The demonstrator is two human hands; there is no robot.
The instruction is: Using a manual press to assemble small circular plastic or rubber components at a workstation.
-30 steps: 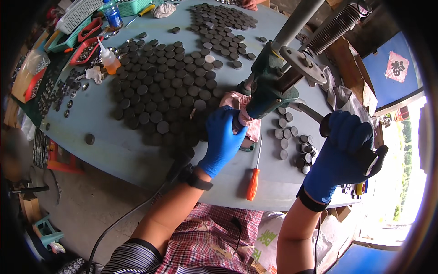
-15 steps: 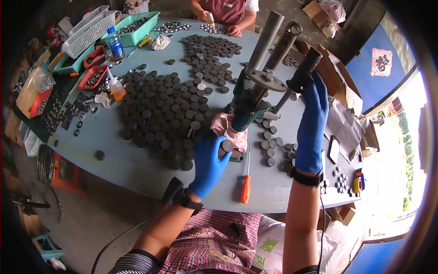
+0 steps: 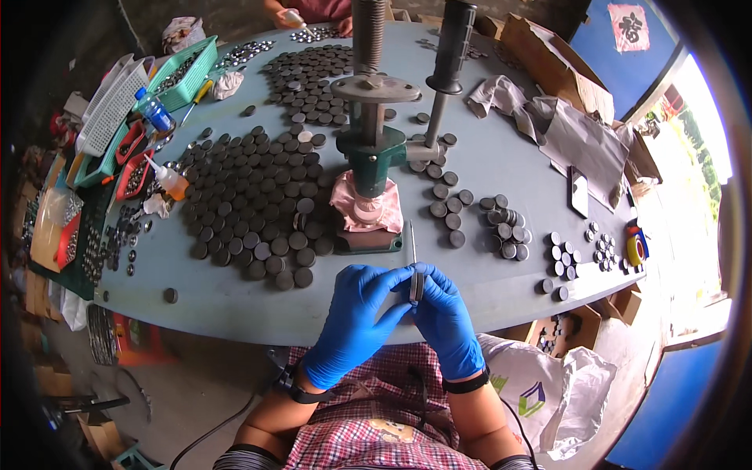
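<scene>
Close to the table's near edge, my left hand (image 3: 356, 309) and my right hand (image 3: 448, 313), both in blue gloves, meet around a small dark round disc (image 3: 417, 286) turned edge-on. The fingertips of both hands are closed on it. Just beyond them lies a screwdriver, its metal shaft (image 3: 413, 241) showing and its handle hidden behind my hands. Ahead stands a green hand-lever press (image 3: 370, 160) with a pink cloth (image 3: 345, 205) around its foot. The press's black lever grip (image 3: 454, 51) points upward, untouched.
Many dark discs (image 3: 251, 196) cover the table left of the press; smaller groups (image 3: 505, 227) lie right. A glue bottle (image 3: 168, 182), red trays (image 3: 135, 174) and a green basket (image 3: 184, 74) stand left. A phone (image 3: 578, 193) and tape roll (image 3: 636, 247) lie right. A co-worker's hand (image 3: 291, 19) holds a bottle.
My right hand has let go of the press lever and come down to my left hand. My left hand has drawn back from the press foot with the disc. The view has shifted.
</scene>
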